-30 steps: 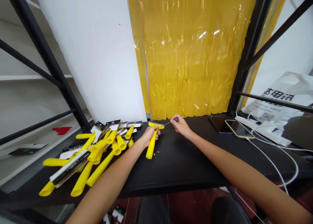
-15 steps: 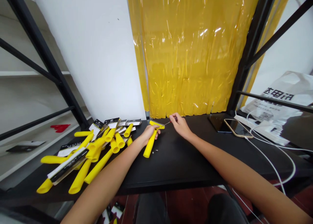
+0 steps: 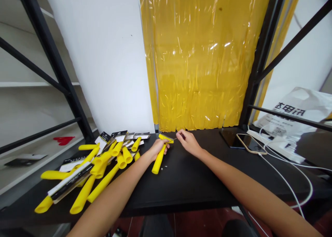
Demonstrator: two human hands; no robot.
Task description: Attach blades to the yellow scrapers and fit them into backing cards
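Observation:
My left hand (image 3: 157, 149) is closed round the neck of a yellow scraper (image 3: 158, 162), near its T-shaped head. Its tube-like handle slants down toward me over the black table. My right hand (image 3: 188, 141) pinches a thin screwdriver (image 3: 175, 139); the slim metal shaft points left at the scraper's head, and the fingers hide its grip. Whether the tip touches a screw is too small to tell. Just right of the handle's lower end lie a tiny screw (image 3: 166, 166) and another small metal piece (image 3: 162, 169).
Several yellow scrapers (image 3: 103, 181) with black-and-white cards are heaped at left on the black table (image 3: 192, 192). At right lie a dark tablet (image 3: 229, 138), a phone (image 3: 250, 143), white cables (image 3: 287, 183), a power strip (image 3: 282, 149) and a plastic bag (image 3: 298, 109). A yellow strip curtain (image 3: 202, 64) hangs behind.
The view has tilted up slightly, so things sit lower. My right hand and the screwdriver have come a little closer to the scraper's head. The left hand keeps its hold.

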